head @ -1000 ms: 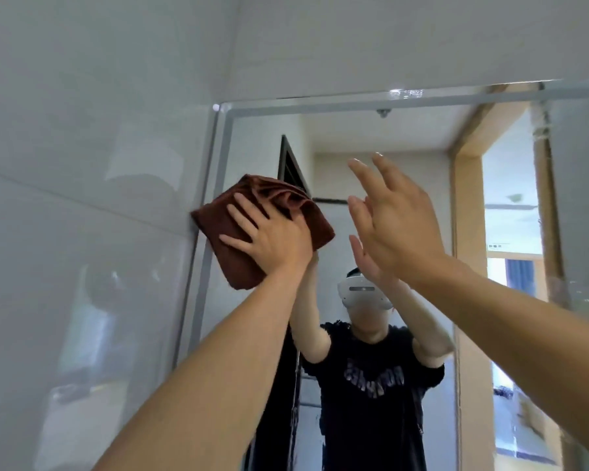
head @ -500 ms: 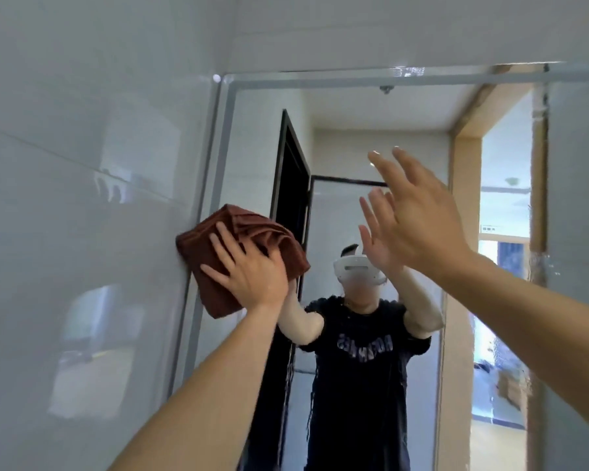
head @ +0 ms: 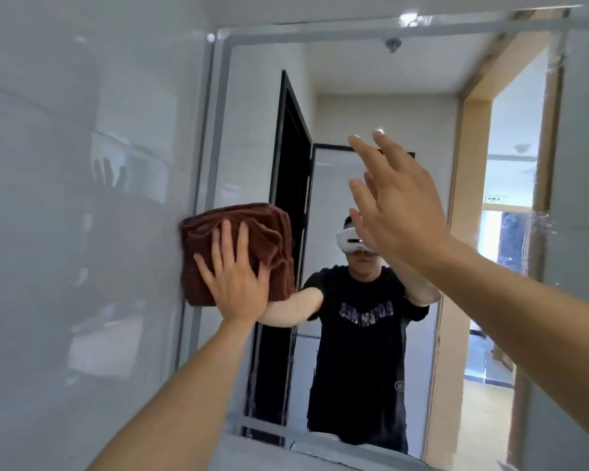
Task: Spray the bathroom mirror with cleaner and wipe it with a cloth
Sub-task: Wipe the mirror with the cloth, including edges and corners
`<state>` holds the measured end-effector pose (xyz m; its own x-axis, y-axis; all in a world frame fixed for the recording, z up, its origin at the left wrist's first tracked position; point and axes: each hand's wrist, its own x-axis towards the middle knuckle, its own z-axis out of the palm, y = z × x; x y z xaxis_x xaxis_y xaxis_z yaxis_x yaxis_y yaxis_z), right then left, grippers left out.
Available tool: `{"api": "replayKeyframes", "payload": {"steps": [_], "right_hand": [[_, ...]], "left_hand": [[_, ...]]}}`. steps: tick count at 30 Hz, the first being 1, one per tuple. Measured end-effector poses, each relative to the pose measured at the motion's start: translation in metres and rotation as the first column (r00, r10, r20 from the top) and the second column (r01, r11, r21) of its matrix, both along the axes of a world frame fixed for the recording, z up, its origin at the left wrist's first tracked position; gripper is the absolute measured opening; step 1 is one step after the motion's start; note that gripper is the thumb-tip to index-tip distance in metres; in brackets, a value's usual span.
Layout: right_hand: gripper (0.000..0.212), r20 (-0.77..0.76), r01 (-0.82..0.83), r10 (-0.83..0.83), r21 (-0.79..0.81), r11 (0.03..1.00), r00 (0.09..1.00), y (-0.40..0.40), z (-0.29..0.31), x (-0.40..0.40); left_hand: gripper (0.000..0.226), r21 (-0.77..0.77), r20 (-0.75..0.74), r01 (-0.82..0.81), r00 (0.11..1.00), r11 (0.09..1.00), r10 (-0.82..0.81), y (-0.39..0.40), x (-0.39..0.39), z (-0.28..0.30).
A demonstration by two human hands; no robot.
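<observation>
A: Cloth (head: 238, 246) location?

B: Centre left of frame, at the mirror (head: 371, 96) edge. Left hand (head: 233, 277) presses it flat, fingers spread. Right hand (head: 398, 212) is raised, fingers straight, empty.

A: Handling?

B: Probably soft, light, bunches easily; apply palm at centre.

Bare forearms; mirrored black printed T-shirt (head: 364, 334), white headset (head: 349, 240)

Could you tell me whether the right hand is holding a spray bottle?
No, the right hand is raised empty with fingers spread before the mirror, while the left hand presses the brown cloth.
</observation>
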<state>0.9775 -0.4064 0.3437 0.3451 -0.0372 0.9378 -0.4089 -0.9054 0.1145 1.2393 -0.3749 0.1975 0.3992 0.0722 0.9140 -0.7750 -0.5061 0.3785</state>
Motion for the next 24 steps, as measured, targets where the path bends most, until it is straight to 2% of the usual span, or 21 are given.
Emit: {"api": "replayKeyframes", "payload": {"steps": [1,2,4,5,6,8,10,11,12,14,16,17,18,19,20,21,22,23,24], "right_hand": [[0.053,-0.002,0.011,-0.011,0.0,1.0,1.0,-0.003,-0.003,-0.004],[0.053,-0.004,0.023,-0.023,0.002,1.0,1.0,-0.006,-0.006,-0.008],[0.053,-0.009,0.034,-0.034,0.02,0.999,0.999,-0.011,-0.01,-0.011],[0.053,-0.012,0.033,-0.032,0.033,0.999,0.999,-0.011,-0.012,-0.009],[0.053,-0.019,0.026,-0.025,0.048,0.999,0.999,-0.011,-0.013,-0.006],[0.054,-0.032,0.005,-0.002,0.09,0.996,0.999,-0.006,-0.014,0.004],[0.054,-0.049,-0.015,0.02,0.108,0.994,0.999,0.001,-0.015,0.015],[0.054,-0.062,-0.023,0.029,0.102,0.995,0.998,0.004,-0.015,0.019],[0.054,-0.073,-0.03,0.036,0.089,0.996,0.997,0.008,-0.014,0.022],[0.054,-0.086,-0.031,0.036,0.063,0.998,0.996,0.012,-0.013,0.022],[0.054,-0.101,-0.014,0.018,0.035,0.999,0.995,0.014,-0.016,0.017],[0.054,-0.104,-0.002,0.004,0.017,1.0,0.995,0.014,-0.019,0.012],[0.054,-0.108,0.011,-0.01,0.002,1.0,0.994,0.014,-0.022,0.008],[0.054,-0.116,0.02,-0.02,-0.002,1.0,0.993,0.013,-0.025,0.005],[0.055,-0.124,0.025,-0.024,0.007,1.0,0.992,0.013,-0.028,0.002],[0.055,-0.132,0.03,-0.028,0.018,0.999,0.991,0.013,-0.031,0.0],[0.055,-0.147,0.034,-0.03,0.023,0.999,0.989,0.013,-0.034,0.0],[0.056,-0.168,0.034,-0.029,0.022,0.999,0.985,0.014,-0.036,0.003],[0.056,-0.187,0.033,-0.03,0.014,0.999,0.982,0.016,-0.038,0.008]], "left_hand": [[0.07,-0.161,-0.201,0.008,0.979,0.987,-0.041,-0.009,-0.014,0.005],[0.07,-0.288,-0.342,0.025,0.931,0.957,-0.127,-0.02,-0.033,0.013],[0.071,-0.382,-0.425,0.076,0.871,0.921,-0.248,-0.04,-0.076,0.026],[0.073,-0.355,-0.395,0.08,0.89,0.932,-0.227,-0.049,-0.094,0.024],[0.077,-0.279,-0.313,0.083,0.934,0.957,-0.172,-0.058,-0.11,0.014],[0.077,0.036,0.012,0.139,0.99,0.99,-0.139,-0.062,-0.131,-0.023],[0.074,0.35,0.354,0.138,0.896,0.927,-0.268,-0.048,-0.117,-0.053],[0.073,0.445,0.459,0.106,0.826,0.889,-0.328,-0.039,-0.096,-0.059],[0.071,0.487,0.522,0.065,0.778,0.871,-0.35,-0.028,-0.074,-0.062],[0.068,0.491,0.543,0.023,0.773,0.871,-0.326,-0.005,-0.032,-0.068],[0.068,0.361,0.406,0.027,0.895,0.932,-0.183,0.005,-0.006,-0.082],[0.069,0.231,0.239,0.039,0.966,0.972,-0.096,0.004,-0.005,-0.087],[0.069,0.047,0.008,0.05,0.999,0.998,-0.051,-0.002,-0.014,-0.087],[0.069,-0.171,-0.23,0.052,0.969,0.984,-0.092,-0.012,-0.03,-0.081],[0.069,-0.363,-0.394,0.051,0.896,0.931,-0.202,-0.023,-0.05,-0.069],[0.07,-0.475,-0.471,0.062,0.825,0.878,-0.313,-0.032,-0.071,-0.055],[0.071,-0.516,-0.493,0.07,0.791,0.854,-0.363,-0.04,-0.091,-0.046],[0.072,-0.501,-0.483,0.07,0.805,0.863,-0.345,-0.049,-0.106,-0.045],[0.073,-0.429,-0.429,0.091,0.855,0.898,-0.292,-0.057,-0.117,-0.051]]}}
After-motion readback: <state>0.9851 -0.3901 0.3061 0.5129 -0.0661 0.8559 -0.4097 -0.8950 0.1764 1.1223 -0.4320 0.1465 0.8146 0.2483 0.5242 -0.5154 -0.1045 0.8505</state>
